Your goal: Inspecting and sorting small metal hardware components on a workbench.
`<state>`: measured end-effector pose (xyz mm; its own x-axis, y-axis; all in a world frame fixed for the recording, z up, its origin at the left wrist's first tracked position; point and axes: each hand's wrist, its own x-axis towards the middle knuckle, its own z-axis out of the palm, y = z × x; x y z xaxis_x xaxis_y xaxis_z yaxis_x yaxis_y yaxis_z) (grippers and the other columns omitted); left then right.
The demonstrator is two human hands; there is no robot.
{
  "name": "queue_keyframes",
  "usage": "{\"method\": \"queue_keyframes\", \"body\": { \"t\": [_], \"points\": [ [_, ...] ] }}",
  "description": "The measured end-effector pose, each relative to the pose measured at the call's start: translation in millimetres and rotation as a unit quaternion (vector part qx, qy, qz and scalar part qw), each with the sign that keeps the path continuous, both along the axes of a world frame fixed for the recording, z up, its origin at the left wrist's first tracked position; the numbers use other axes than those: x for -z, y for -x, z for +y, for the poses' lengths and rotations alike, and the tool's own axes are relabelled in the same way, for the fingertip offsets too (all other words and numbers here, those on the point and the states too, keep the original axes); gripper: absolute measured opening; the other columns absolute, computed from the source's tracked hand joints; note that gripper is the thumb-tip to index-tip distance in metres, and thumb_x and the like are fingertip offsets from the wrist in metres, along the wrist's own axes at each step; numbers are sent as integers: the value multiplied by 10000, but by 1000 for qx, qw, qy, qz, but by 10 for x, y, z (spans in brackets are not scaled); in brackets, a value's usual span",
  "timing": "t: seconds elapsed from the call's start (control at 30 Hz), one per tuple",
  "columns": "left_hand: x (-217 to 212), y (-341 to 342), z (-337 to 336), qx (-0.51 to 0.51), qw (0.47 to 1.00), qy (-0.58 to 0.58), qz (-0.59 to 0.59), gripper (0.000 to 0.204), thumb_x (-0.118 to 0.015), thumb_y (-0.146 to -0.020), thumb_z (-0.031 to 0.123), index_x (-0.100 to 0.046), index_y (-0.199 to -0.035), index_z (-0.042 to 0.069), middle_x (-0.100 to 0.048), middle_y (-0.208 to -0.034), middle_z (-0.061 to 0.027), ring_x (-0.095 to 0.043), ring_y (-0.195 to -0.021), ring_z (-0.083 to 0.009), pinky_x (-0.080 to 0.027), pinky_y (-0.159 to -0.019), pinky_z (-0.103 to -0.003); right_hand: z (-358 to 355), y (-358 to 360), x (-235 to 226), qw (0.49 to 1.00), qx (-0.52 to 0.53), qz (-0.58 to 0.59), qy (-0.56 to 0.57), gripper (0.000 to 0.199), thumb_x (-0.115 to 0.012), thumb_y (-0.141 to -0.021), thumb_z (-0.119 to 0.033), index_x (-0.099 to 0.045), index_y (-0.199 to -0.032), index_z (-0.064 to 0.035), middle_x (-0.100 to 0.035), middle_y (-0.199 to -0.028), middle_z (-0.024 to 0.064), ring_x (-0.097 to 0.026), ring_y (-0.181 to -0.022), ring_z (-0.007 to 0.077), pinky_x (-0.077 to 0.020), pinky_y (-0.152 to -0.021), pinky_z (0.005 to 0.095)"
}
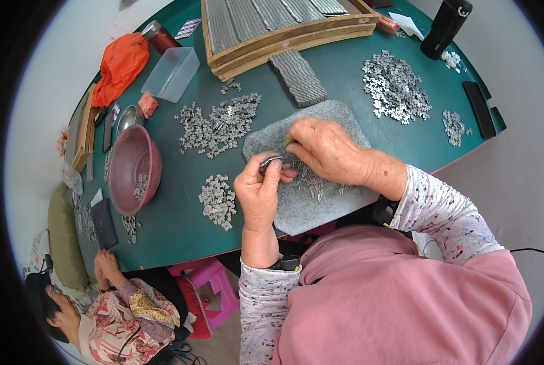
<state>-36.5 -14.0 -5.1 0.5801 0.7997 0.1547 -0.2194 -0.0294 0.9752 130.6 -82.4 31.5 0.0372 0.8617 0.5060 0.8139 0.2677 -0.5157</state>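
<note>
My left hand (258, 191) pinches a small dark, shiny metal piece (270, 162) between thumb and fingers, over a grey felt mat (302, 214). Just right of it, my right hand (332, 152) is closed in a pinch, its fingertips close to that piece. Whatever the right fingertips hold is too small to make out. Beneath my hands, a heap of thin metal pins (311, 184) lies on the mat. Left of my left hand is a pile of small flat silver pieces (218, 202). A strip of joined metal links (298, 78) lies at the mat's far edge.
A wooden tray (296, 44) of linked metal strips stands at the back. Loose metal pieces lie in piles left (220, 125) and right (396, 86). A pink bowl (120, 173), clear plastic box (172, 74) and black bottle (446, 29) also stand here. Another person (120, 310) sits lower left.
</note>
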Motion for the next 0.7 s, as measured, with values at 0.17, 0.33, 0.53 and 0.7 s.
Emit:
{"method": "queue_keyframes", "body": {
  "t": [0.17, 0.33, 0.53, 0.7],
  "points": [
    [35, 0, -4, 8, 1000, -22, 3, 106, -586, -924, -6, -634, -1002, -57, -676, -816, -98, -690, -694, -159, -570, -628, -254, 10, 57, 46, 995, -15, 93, 30, 142, -623, -858, -110, -537, -858, 3, -601, -790, 203, -595, -771, 423, -472, -650, 479],
    [31, 1, -11, 10, 1000, -19, 3, 103, -593, -919, -7, -638, -996, -58, -676, -817, -96, -690, -696, -159, -570, -629, -257, -15, 70, 36, 985, -16, 160, 59, 147, -612, -875, -114, -533, -852, 7, -606, -791, 210, -598, -772, 430, -467, -645, 481],
    [17, 0, -22, 7, 999, -28, 15, 81, -603, -903, -16, -640, -963, -57, -668, -795, -93, -688, -685, -161, -562, -619, -258, -2, 70, 67, 992, -19, 119, 46, 158, -635, -844, -108, -524, -833, 4, -596, -775, 200, -596, -746, 414, -469, -638, 470],
    [20, -70, -29, -50, 957, -261, 115, 39, -622, -842, -61, -629, -876, -42, -627, -713, -78, -615, -572, -133, -475, -545, -240, -33, 21, 64, 996, -74, -26, -48, 197, -669, -732, -99, -517, -807, 1, -581, -777, 177, -592, -729, 375, -478, -639, 450]
  ]
}}
